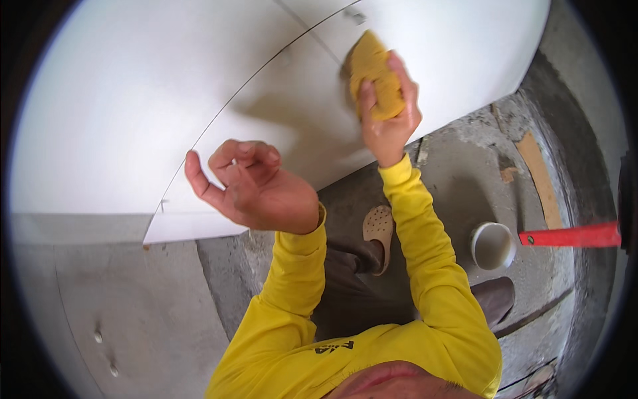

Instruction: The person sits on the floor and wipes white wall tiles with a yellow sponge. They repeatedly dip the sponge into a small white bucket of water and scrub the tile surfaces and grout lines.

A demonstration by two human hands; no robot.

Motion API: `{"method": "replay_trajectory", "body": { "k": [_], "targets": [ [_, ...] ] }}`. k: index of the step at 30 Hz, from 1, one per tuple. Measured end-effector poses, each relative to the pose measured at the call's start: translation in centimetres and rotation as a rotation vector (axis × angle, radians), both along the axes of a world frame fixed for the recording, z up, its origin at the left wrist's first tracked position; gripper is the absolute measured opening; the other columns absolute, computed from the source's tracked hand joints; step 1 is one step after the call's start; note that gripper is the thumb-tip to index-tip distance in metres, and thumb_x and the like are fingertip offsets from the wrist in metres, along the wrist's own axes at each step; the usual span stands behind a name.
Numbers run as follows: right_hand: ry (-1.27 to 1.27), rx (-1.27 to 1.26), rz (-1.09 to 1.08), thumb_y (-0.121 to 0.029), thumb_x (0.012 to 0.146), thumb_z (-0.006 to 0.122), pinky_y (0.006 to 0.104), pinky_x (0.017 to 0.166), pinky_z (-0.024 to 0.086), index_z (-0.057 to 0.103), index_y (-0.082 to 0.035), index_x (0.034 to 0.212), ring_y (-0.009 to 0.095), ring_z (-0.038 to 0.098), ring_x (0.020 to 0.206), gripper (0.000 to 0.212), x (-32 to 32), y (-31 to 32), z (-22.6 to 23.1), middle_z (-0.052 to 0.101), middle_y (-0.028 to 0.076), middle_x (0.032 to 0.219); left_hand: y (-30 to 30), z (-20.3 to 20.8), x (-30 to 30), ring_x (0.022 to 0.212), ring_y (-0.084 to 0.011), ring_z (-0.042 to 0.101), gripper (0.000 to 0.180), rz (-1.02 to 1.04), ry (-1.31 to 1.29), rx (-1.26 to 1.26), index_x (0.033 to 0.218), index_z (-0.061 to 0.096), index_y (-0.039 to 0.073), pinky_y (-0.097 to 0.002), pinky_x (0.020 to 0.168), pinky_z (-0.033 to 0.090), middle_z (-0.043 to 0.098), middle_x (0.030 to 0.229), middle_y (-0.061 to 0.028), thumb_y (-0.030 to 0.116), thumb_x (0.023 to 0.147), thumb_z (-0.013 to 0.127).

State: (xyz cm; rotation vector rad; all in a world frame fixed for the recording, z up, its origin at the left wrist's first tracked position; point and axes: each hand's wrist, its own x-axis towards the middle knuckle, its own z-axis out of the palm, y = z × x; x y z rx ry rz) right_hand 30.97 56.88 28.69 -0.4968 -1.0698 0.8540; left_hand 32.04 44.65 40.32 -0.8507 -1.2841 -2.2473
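Observation:
A yellow sponge (pixel 377 74) is gripped in my right hand (pixel 392 130), thumb on one side and fingers on the other. It is at the surface of a large white panel (pixel 458 60), near a small grey mark (pixel 355 16); whether it presses on the panel I cannot tell. My left hand (pixel 269 189) is raised in front of the panel, palm turned up. Its fingers are loosely curled and apart, with nothing in them. Along the panel runs a thin dark curved line, passing behind the left fingertips.
To the right on the grey concrete floor (pixel 458 156) stands a white round container (pixel 493 246). A red bar (pixel 568 236) juts in beside it. A brown strip (pixel 539 178) lies by the wall. My foot wears a beige clog (pixel 378 233).

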Motion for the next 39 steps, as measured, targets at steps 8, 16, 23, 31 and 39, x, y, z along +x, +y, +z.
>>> {"method": "replay_trajectory", "body": {
  "k": [8,16,23,31,39],
  "targets": [
    [-0.278,0.782,0.58,-0.011,0.085,0.066,0.0355,0.084,0.051,0.061,-0.006,0.111,0.027,0.063,0.087,0.026,-9.2,-20.4,-4.3,0.066,0.01,0.102,-0.9,-1.7,2.9,0.072,-0.0146,0.053,0.062,-0.186,0.223,0.014,0.145,0.023,-0.001,-0.0277,0.055,0.046,0.061,0.095,-0.0126,0.013,0.091,0.051],
    [-0.486,0.661,1.162,-0.011,0.078,0.071,0.0409,0.089,0.049,0.063,-0.006,0.106,0.034,0.064,0.092,0.029,-5.9,-20.9,-15.5,0.067,0.014,0.103,-0.7,-4.6,8.9,0.07,-0.0232,0.059,0.048,-0.442,0.571,-0.329,0.124,0.055,0.006,-0.0342,0.059,0.047,0.063,0.09,-0.0078,0.016,0.078,0.067],
    [-0.49,0.218,0.519,-0.013,0.084,0.072,0.0405,0.095,0.049,0.057,0.001,0.122,0.029,0.062,0.107,0.044,2.2,-10.1,-11.1,0.065,0.016,0.115,0.8,-4.7,11.4,0.067,-0.022,0.058,0.041,-0.484,0.576,-0.313,0.114,0.059,0.01,-0.0341,0.059,0.047,0.062,0.091,-0.0058,0.011,0.075,0.07],
    [0.004,-0.012,-0.127,-0.016,0.088,0.072,0.0367,0.094,0.05,0.05,0.006,0.129,0.028,0.059,0.112,0.052,1.6,-0.5,-0.8,0.056,0.02,0.127,-0.5,-4.0,11.0,0.056,-0.0201,0.055,0.047,-0.53,0.585,-0.261,0.117,0.056,0.004,-0.0311,0.05,0.044,0.062,0.091,-0.0097,0.009,0.073,0.073],
    [-0.325,0.817,0.434,-0.012,0.084,0.062,0.043,0.081,0.052,0.058,-0.007,0.107,0.031,0.063,0.087,0.025,-5.2,-13.7,-5.1,0.064,0.014,0.095,1.1,-4.6,11.3,0.055,-0.0191,0.054,0.049,-0.654,0.637,-0.274,0.119,0.053,0.001,-0.0303,0.049,0.044,0.061,0.091,-0.0119,0.006,0.074,0.073]
  ]
}}
